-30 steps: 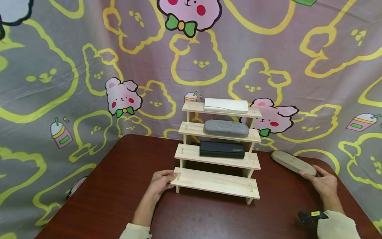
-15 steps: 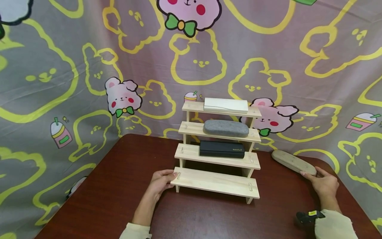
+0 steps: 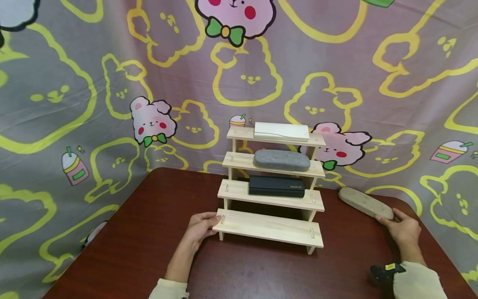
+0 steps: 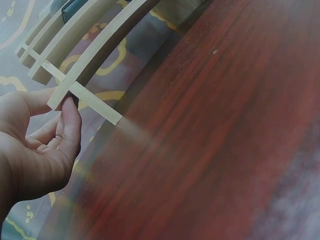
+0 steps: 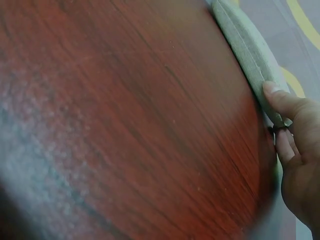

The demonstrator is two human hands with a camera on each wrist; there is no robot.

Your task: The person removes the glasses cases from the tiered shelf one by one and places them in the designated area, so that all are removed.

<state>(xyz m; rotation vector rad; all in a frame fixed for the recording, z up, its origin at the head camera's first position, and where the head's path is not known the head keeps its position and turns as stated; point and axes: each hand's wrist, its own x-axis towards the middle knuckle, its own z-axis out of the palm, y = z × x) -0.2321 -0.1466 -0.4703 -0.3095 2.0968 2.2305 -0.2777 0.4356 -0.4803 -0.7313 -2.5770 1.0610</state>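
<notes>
A wooden four-step display rack (image 3: 269, 226) stands mid-table. My left hand (image 3: 201, 228) pinches the left end of its lowest shelf; in the left wrist view, thumb and fingers of that hand (image 4: 45, 145) lie above and below the board's end. At the right, my right hand (image 3: 404, 230) grips the near end of a beige glasses case (image 3: 364, 202), which lies slantwise by the table's back right. The right wrist view shows the thumb on the side of the case (image 5: 250, 55). On the upper shelves are a white case (image 3: 281, 131), a grey felt glasses case (image 3: 281, 160) and a black case (image 3: 276, 186).
The dark red-brown tabletop (image 3: 160, 211) spreads around the rack. Behind it hangs a patterned cloth (image 3: 194, 74) with cartoon bears and rabbits. A black strap device (image 3: 386, 272) sits by the right sleeve (image 3: 418, 282).
Both hands keep their holds, and the rack and cases look the same. The whole head view has shifted very slightly.
</notes>
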